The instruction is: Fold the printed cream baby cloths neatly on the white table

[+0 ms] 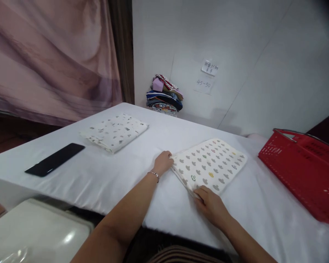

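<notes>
1. The left hand (162, 163) pinched one corner of the cloud-print cloth (211, 164); the right hand (211, 206) gripped another.
2. It lay on the desk (126, 175), left of the red basket (298, 171).
3. Keeping its edge aligned seemed to call for even tension.

From here, a phone-like slab (55, 159) lies at the left of the table (120, 182), with one folded cloth (116, 132) just right of it. Another folded cloth (211, 164) lies right of centre, between the first and the basket (304, 171) at far right. Stacked clothes (165, 95) sit beyond, upper centre.
</notes>
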Motion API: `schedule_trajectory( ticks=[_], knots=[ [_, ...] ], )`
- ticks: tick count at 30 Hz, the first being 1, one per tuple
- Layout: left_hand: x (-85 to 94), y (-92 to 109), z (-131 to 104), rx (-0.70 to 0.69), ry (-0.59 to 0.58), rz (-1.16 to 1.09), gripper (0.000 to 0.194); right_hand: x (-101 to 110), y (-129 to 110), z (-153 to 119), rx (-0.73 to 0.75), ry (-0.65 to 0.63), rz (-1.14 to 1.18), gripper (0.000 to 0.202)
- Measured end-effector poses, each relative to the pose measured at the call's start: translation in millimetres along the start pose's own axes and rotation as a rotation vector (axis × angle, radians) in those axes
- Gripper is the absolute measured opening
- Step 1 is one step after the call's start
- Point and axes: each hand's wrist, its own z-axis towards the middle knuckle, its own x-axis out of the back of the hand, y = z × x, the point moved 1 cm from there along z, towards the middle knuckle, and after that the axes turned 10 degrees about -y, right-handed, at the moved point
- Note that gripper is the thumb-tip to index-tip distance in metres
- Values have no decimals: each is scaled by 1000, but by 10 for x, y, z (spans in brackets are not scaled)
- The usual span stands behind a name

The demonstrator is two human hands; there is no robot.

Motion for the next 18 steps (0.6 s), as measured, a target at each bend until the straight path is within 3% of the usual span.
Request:
schedule_trajectory(
  ticks=[2,4,7,10,12,18],
  knots=[
    [11,13,-8,21,-1,29,33,55,106,-28,9,52,109,25],
    [19,23,-9,24,4,51,35,109,318,-94,-87,179,182,30],
    [21,33,5,5,3,96,36,154,742,-227,-416,333,240,45],
    [26,39,27,4,-11,150,32,159,1077,-279,-669,297,472,72],
    [40,44,39,8,-21,159,30,176,1220,-226,-727,310,651,81],
    [99,39,51,-25,-17,110,27,393,1667,166,-724,561,900,93]
  ],
)
